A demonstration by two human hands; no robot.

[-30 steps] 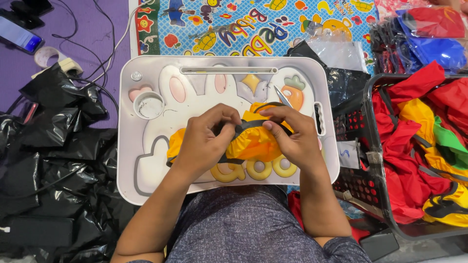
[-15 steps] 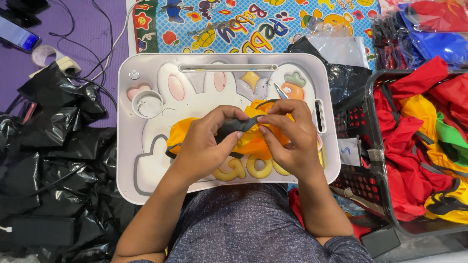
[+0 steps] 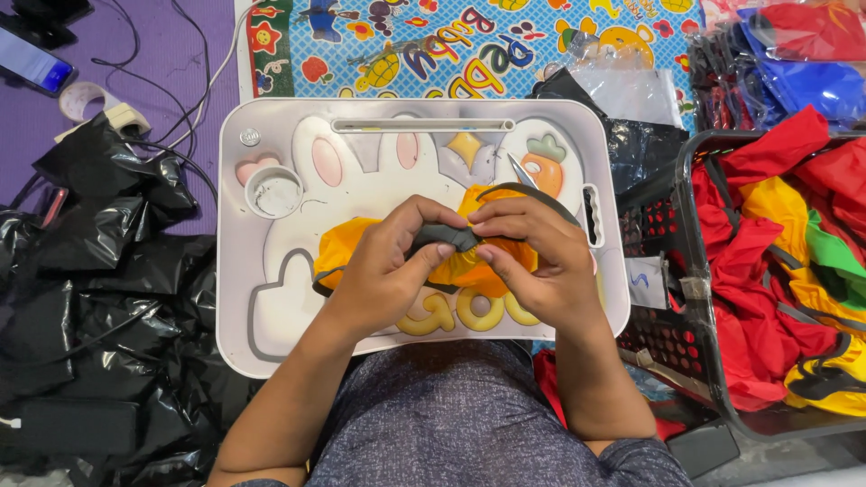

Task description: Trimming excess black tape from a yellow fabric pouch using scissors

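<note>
An orange cloth item (image 3: 347, 248) with a dark grey strap (image 3: 448, 237) lies bunched on a white lap tray (image 3: 271, 307) printed with a rabbit and a carrot. My left hand (image 3: 388, 271) pinches the grey strap from the left, fingers curled over the cloth. From the right, my right hand (image 3: 537, 261) pinches the same strap, fingertips meeting the left hand's at the tray's middle. A small pair of scissors (image 3: 521, 171) rests on the tray just beyond my right hand.
Crumpled black plastic bags (image 3: 99, 298) pile up on the left. A black basket (image 3: 713, 361) at the right holds red, yellow and green cloth items (image 3: 776, 271). A colourful play mat (image 3: 451, 45) lies beyond the tray. A phone (image 3: 34, 61) and a tape roll (image 3: 86, 97) sit at far left.
Both hands have drawn closer together over the cloth and now pinch the grey strap between their fingertips. The orange cloth has been gathered tighter under them.
</note>
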